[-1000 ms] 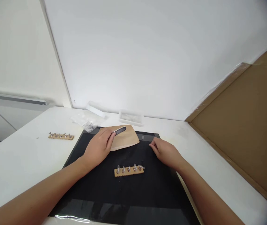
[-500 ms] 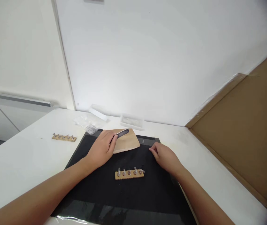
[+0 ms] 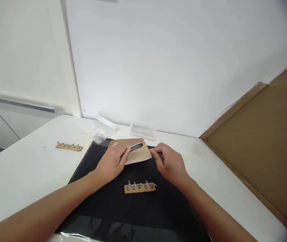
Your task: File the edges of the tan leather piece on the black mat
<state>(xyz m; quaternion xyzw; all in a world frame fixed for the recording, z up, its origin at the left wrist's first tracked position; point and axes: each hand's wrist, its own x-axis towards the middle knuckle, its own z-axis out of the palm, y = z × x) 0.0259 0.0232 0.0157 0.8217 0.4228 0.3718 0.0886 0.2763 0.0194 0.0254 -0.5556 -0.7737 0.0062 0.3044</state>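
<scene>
The mat [image 3: 143, 213] is bearing the paper [image 3: 138, 157] at its far edge. The left hand [image 3: 110, 163] is covering the paper's left part; the right hand [image 3: 170, 163] is hovering at the paper's right edge, fingertips close together, whether pinching anything I cannot tell. The strip [image 3: 140, 189] is lying nearer. The left hand is pinching the file [image 3: 136, 147] over the paper.

Workspace: white table [image 3: 19, 178], black mat [image 3: 138, 211]
</scene>
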